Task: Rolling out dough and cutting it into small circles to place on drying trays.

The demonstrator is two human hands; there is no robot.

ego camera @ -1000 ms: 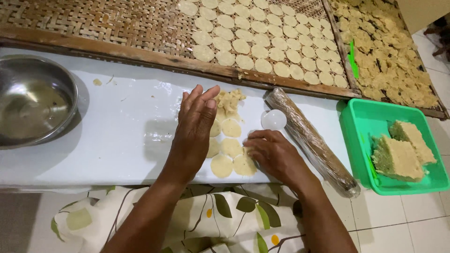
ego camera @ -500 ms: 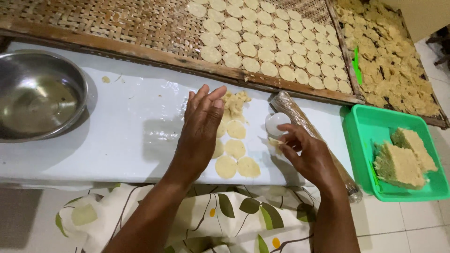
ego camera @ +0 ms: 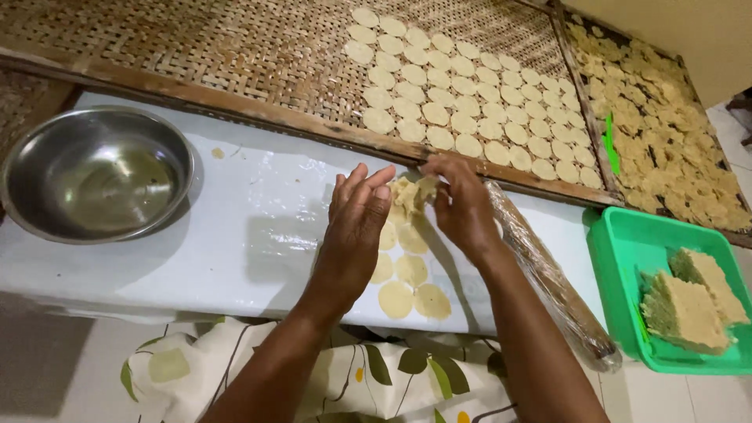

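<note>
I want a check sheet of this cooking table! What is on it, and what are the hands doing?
Surface: white table, a crumb near the bowl.
Job's things: pale dough rounds on the table; dough scraps at the fingertips.
Clutter: empty steel bowl; wrapped rolling pin; green tray with dough slabs.
Hands: left hand flat over rounds; right hand pinching scraps.
Cables: nothing seen.
Surroundings: woven racks bearing rows of rounds; tiled floor.
</note>
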